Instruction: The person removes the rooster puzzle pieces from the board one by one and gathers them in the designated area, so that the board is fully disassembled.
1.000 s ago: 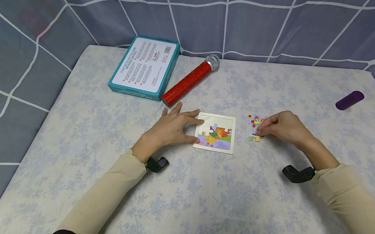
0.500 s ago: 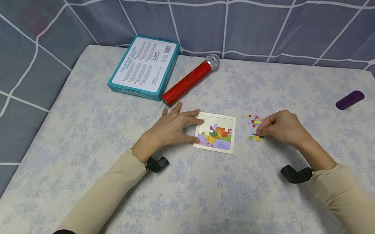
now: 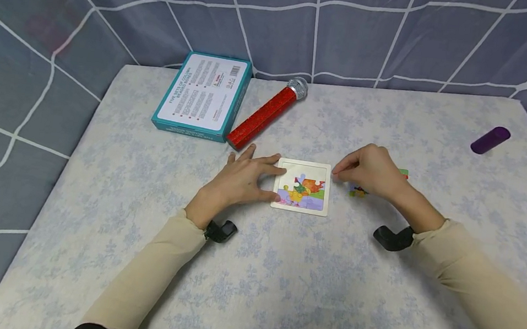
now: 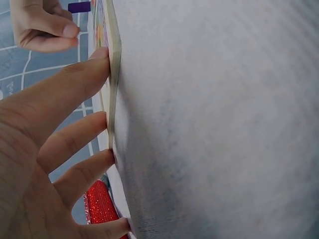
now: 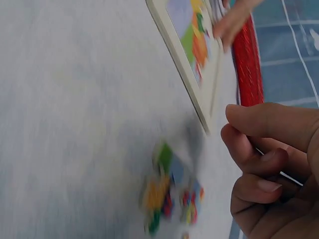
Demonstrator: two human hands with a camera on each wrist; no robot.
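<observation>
My left hand (image 3: 241, 181) rests with spread fingers against the left side of the white puzzle tray (image 3: 299, 210). In the left wrist view its thumb and fingertips touch the tray's edge (image 4: 115, 74). Joined pieces (image 3: 308, 195) cover the tray's lower and right parts; its upper left is bare. My right hand (image 3: 375, 171) hovers at the tray's right edge, thumb and forefinger tips close together, other fingers curled in the right wrist view. Whether a piece is between the tips, I cannot tell. Loose pieces (image 5: 157, 191) lie below the right hand, partly hidden in the head view.
A teal-edged box (image 3: 203, 92) lies at the back left, with a red glittery microphone (image 3: 263, 117) slanting beside it. A purple cylinder (image 3: 490, 140) lies at the back right. Behind the table (image 3: 246, 295) hangs a grey checked cloth (image 3: 280, 33).
My right hand has moved left from over the loose pieces to the tray's right edge, uncovering a green and red piece to its right. The left hand and tray stay where they were.
</observation>
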